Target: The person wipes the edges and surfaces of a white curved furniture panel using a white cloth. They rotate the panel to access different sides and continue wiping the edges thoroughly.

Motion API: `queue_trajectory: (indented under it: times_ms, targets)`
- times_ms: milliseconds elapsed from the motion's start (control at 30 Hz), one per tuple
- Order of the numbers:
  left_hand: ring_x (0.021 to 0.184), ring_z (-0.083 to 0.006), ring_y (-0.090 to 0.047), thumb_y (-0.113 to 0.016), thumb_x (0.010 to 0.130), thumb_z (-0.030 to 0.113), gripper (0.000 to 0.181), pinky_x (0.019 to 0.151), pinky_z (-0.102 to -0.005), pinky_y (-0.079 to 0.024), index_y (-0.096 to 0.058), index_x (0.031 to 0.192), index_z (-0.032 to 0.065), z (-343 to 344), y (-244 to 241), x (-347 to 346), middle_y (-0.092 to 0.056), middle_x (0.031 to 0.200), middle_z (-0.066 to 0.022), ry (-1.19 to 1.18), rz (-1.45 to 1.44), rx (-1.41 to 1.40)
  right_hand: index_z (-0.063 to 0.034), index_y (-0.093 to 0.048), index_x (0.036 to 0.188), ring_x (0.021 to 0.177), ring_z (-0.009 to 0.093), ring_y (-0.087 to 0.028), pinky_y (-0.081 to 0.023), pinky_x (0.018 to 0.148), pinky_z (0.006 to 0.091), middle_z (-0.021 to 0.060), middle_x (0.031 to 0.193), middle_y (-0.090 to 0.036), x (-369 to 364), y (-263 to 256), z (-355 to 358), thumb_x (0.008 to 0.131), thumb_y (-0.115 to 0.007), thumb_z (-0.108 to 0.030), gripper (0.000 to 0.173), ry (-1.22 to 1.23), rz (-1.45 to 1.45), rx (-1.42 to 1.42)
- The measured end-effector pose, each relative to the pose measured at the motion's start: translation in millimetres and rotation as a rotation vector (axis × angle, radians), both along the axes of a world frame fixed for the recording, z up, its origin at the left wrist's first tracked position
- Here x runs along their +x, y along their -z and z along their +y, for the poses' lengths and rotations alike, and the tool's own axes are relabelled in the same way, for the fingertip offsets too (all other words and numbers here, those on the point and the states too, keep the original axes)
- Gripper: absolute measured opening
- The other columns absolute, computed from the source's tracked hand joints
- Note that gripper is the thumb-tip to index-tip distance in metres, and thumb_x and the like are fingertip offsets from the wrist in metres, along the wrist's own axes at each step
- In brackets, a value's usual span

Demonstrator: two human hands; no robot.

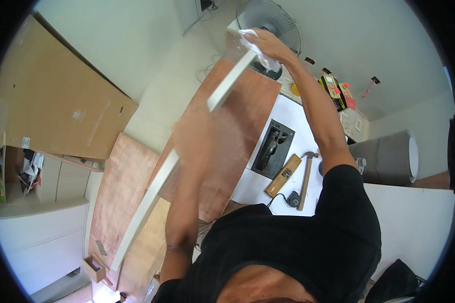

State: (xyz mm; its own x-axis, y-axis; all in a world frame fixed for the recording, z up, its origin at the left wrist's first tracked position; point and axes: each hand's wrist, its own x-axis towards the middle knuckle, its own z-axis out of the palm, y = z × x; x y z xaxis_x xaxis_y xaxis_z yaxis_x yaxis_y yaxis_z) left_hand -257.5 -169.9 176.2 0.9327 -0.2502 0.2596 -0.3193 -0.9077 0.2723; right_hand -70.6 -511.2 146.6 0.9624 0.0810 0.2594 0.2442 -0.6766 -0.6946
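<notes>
A long pale strip [151, 200] runs diagonally from lower left to upper centre, above reddish plywood boards [227, 151]. My left hand [195, 132], blurred by motion, is closed around its middle. My right hand [267, 43] holds a crumpled white cloth or tissue [263, 58] against the strip's far end. On a white surface right of the plywood lie a black case holding a tool [273, 147], a wooden hand plane [283, 175], a claw hammer [306, 181] and a tape measure [294, 199].
A standing fan [269, 22] is beyond my right hand. A large cardboard sheet [60, 91] leans at left near cabinets [41, 242]. A grey cylinder [383, 157] and black-and-yellow boxes [333, 91] are at right. A small wooden box [94, 268] sits lower left.
</notes>
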Motion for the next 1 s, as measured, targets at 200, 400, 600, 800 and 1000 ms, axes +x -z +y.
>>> queue_trajectory:
  times_ms: [200, 400, 600, 800, 1000]
  targets:
    - [0.08, -0.0445, -0.079, -0.078, 0.102, 0.025, 0.025, 0.073, -0.0533, -0.06, -0.068, 0.107, 0.0033, -2, -5, 12, -0.079, 0.084, -0.0214, 0.042, 0.083, -0.014, -0.0016, -0.075, 0.121, 0.101, 0.029, -0.075, -0.056, 0.091, 0.0469, 0.0174, 0.107, -0.079, 26, -19, -71, 0.114, -0.058, -0.048, 0.049, 0.353, -0.193, -0.139]
    - [0.08, -0.0433, -0.079, -0.078, 0.102, 0.025, 0.025, 0.071, -0.0528, -0.059, -0.068, 0.109, 0.0031, 0, -5, 10, -0.079, 0.082, -0.0211, -0.001, 0.079, 0.027, -0.0124, -0.081, 0.125, 0.114, 0.032, -0.074, -0.054, 0.105, 0.0461, 0.0133, 0.118, -0.082, -13, -43, 45, 0.116, -0.054, -0.045, 0.043, -0.112, -0.173, -0.591]
    - [0.077, -0.044, -0.078, -0.078, 0.101, 0.024, 0.024, 0.07, -0.0529, -0.059, -0.069, 0.11, 0.0028, 3, -13, 12, -0.079, 0.082, -0.0212, 0.029, 0.087, 0.015, -0.0174, -0.073, 0.143, 0.125, 0.035, -0.071, -0.048, 0.111, 0.0546, 0.0125, 0.136, -0.077, 37, 10, 0, 0.115, -0.046, -0.042, 0.045, -0.116, -0.298, -0.741]
    - [0.078, -0.044, -0.078, -0.078, 0.101, 0.023, 0.024, 0.07, -0.0534, -0.058, -0.068, 0.107, 0.0015, -2, -8, 17, -0.078, 0.083, -0.0224, 0.014, 0.146, 0.011, -0.0156, -0.074, 0.14, 0.121, 0.038, -0.072, -0.043, 0.112, 0.0608, 0.0153, 0.135, -0.076, 46, -61, -60, 0.117, -0.041, -0.048, 0.052, 0.296, -0.013, -0.576]
    - [0.076, -0.0438, -0.078, -0.079, 0.1, 0.023, 0.025, 0.068, -0.0527, -0.057, -0.067, 0.108, 0.002, 5, 2, 12, -0.078, 0.083, -0.0218, 0.022, 0.006, 0.01, -0.0203, -0.077, 0.14, 0.122, 0.034, -0.071, -0.044, 0.113, 0.0534, 0.0124, 0.135, -0.077, -3, -34, 58, 0.119, -0.037, -0.049, 0.053, -0.238, -0.148, -0.761]
